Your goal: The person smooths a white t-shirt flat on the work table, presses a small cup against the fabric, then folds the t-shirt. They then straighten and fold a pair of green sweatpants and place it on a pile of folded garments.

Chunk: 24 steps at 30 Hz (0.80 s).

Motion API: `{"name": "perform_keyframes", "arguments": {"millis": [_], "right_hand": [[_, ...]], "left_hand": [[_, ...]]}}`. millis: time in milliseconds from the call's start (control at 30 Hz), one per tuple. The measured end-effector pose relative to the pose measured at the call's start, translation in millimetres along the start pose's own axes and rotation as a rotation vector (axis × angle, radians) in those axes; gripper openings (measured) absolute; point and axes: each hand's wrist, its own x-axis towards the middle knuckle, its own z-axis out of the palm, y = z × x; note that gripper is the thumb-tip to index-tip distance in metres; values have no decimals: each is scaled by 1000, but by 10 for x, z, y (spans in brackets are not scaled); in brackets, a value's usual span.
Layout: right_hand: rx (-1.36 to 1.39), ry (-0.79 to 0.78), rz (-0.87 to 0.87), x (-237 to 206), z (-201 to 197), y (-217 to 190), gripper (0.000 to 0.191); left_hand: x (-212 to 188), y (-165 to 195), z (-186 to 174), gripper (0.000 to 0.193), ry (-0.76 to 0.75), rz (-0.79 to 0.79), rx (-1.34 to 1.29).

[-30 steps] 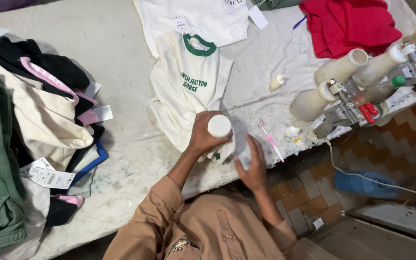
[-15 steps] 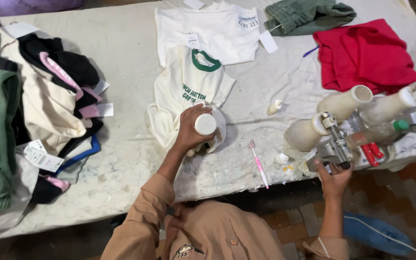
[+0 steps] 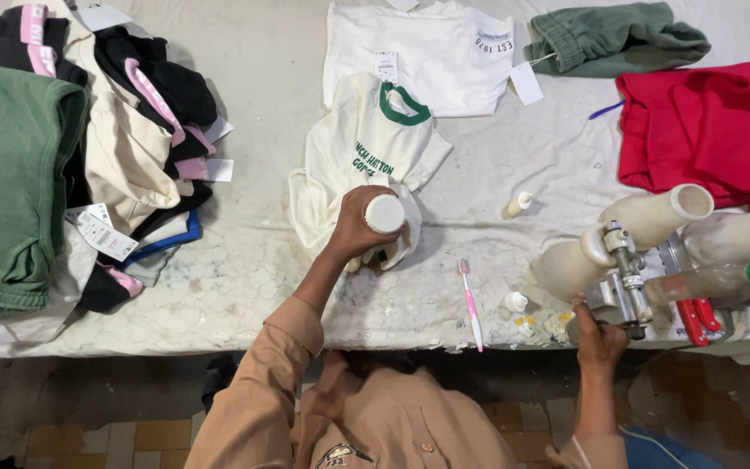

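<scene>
My left hand point(image 3: 359, 227) grips a white cylindrical bottle point(image 3: 384, 213) and holds it upright on the lower part of a cream T-shirt with a green collar point(image 3: 366, 143). My right hand point(image 3: 599, 334) is at the table's front edge, closed on the base of a metal spray gun point(image 3: 625, 278) that lies among several cream plastic bottles point(image 3: 653, 221). A pink toothbrush point(image 3: 470, 300) lies on the table between my hands.
A pile of green, cream and black garments point(image 3: 62, 165) fills the left. A white T-shirt point(image 3: 427, 52), a green garment point(image 3: 618, 36) and a red garment point(image 3: 709, 126) lie at the back. Small white caps point(image 3: 518, 204) and red-handled pliers point(image 3: 696, 317) sit nearby.
My right hand left the shirt's edge, swung right and took hold of the spray gun at the front edge. My left hand stayed on the white bottle.
</scene>
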Motion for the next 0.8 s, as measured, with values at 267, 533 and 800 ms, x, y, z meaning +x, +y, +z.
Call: {"name": "perform_keyframes", "arguments": {"millis": [267, 533, 800], "right_hand": [[-824, -123, -1053, -1451, -361, -1123, 32], [-299, -431, -213, -2296, 573, -1156, 29], [-190, -255, -112, -2543, 711, -1109, 26]], "left_hand": [[38, -52, -30, 55, -56, -2, -65], [19, -90, -15, 56, -134, 70, -44], [15, -209, -132, 63, -169, -12, -120]]}}
